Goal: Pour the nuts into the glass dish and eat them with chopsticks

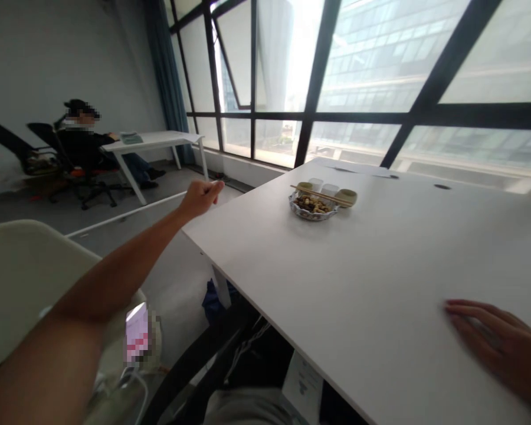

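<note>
My left hand (pixel 201 199) is stretched out beyond the left edge of the white table (pixel 380 254), its fingers curled closed. The inside of the fist is hidden, so I cannot tell what it holds, if anything. At the right, my right hand (pixel 500 348) is low over or on the tabletop, with fingers stretched out and slightly blurred. Farther back stands a clear scalloped dish (pixel 314 216) of mixed brown and pale food. Wooden chopsticks (pixel 321 195) lie across the dish. Small yellowish-green cups (pixel 347 198) and clear cups (pixel 330 189) sit just behind it.
A phone (pixel 137 333) with a lit screen and a white cable lies on a pale chair (pixel 22 248) at the left. Across the room a person (pixel 86 144) sits at another white table (pixel 159 139). Tall black-framed windows (pixel 358 71) line the back.
</note>
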`<action>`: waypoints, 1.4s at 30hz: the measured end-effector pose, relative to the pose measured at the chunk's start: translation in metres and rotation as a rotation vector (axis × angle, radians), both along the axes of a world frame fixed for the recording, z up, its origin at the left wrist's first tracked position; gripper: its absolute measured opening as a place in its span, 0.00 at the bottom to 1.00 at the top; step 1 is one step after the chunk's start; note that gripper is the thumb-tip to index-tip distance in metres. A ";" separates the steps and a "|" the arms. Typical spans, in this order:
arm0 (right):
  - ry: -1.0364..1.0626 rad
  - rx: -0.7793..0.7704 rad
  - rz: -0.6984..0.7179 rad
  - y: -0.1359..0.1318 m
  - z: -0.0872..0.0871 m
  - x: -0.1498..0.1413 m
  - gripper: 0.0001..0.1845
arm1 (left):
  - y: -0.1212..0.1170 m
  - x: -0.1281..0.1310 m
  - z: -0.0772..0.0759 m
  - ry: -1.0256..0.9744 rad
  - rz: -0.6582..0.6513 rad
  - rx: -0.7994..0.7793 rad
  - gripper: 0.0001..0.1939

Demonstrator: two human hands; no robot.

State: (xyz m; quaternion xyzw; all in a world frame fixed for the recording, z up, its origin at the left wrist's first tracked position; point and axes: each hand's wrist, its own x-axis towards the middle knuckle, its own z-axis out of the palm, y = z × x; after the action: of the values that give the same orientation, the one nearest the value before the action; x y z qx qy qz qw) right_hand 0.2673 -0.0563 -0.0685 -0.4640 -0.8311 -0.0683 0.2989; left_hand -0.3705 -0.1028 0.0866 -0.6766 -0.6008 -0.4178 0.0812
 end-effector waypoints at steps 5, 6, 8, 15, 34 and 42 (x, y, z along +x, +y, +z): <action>0.019 -0.035 0.016 -0.014 0.018 -0.013 0.18 | 0.058 0.071 -0.031 -0.140 -0.105 -0.068 0.32; 0.020 -0.050 0.015 -0.016 0.020 -0.015 0.18 | 0.068 0.086 -0.035 -0.145 -0.126 -0.084 0.31; 0.021 -0.078 0.021 -0.018 0.024 -0.016 0.17 | 0.089 0.113 -0.041 -0.129 -0.139 -0.118 0.26; 0.032 -0.128 0.068 -0.021 0.033 -0.015 0.16 | 0.158 0.165 -0.069 -0.198 0.009 -0.312 0.24; -0.155 -0.132 -0.062 0.111 0.106 -0.156 0.21 | 0.184 0.206 -0.104 -0.360 -0.073 -0.483 0.29; -0.112 -0.297 -0.166 0.149 0.086 -0.130 0.20 | 0.175 0.278 -0.117 -0.220 -0.241 -0.421 0.31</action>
State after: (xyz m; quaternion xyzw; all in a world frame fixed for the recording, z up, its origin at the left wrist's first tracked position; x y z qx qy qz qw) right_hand 0.1373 0.0925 0.0171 -0.5656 -0.8062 0.0051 0.1739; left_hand -0.0921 0.0723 -0.0306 -0.6958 -0.5949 -0.3613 -0.1773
